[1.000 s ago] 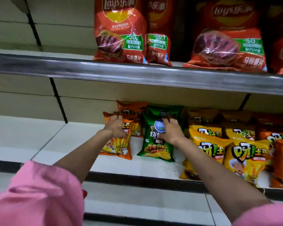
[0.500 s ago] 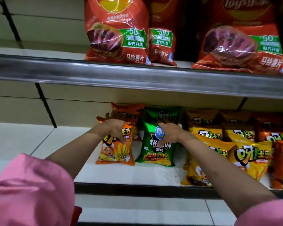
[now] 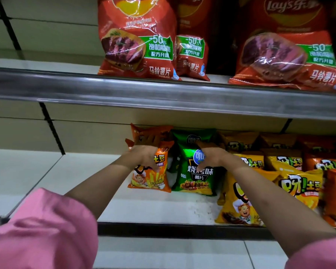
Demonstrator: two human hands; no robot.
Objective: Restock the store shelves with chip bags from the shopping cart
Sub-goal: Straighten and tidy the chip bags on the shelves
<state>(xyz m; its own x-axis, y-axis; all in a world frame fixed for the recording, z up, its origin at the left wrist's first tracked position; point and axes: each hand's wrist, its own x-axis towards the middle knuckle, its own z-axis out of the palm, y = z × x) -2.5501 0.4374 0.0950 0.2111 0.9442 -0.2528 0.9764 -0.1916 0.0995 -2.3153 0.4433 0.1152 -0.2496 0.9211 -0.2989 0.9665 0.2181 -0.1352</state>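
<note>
Two small chip bags standing side by side at the centre of the frame, on the lower shelf [image 3: 89, 175]: orange bag [image 3: 150, 177] on the left, green barbecue bag [image 3: 196, 177] just beside it on the right, a thin gap between them. Left hand [image 3: 145, 157] wrapped over the upper part of the orange bag, fingers curled round its top; right hand [image 3: 211, 156] clamped the same way on the top of the green bag. Both bags upright, bottoms down on the shelf, more orange and green bags lined up behind them against the back wall.

To the right, yellow bags [image 3: 299, 183] crowded together, one yellow bag [image 3: 239, 206] slumped forward at the shelf's front edge, touching the right forearm. Upper half of the frame: big red Lay's bags [image 3: 138, 41] on the upper shelf [image 3: 47, 82]. Pink sleeves [image 3: 41, 230] lower left and lower right. No cart in view.

Risks, as a guess: light, puffy bags gripped only by the top could tip forward once released, with nothing in front to stop them. Right forearm, on pulling back, could drag that leaning yellow bag off the front edge. Squeezing too hard would crush chips.
</note>
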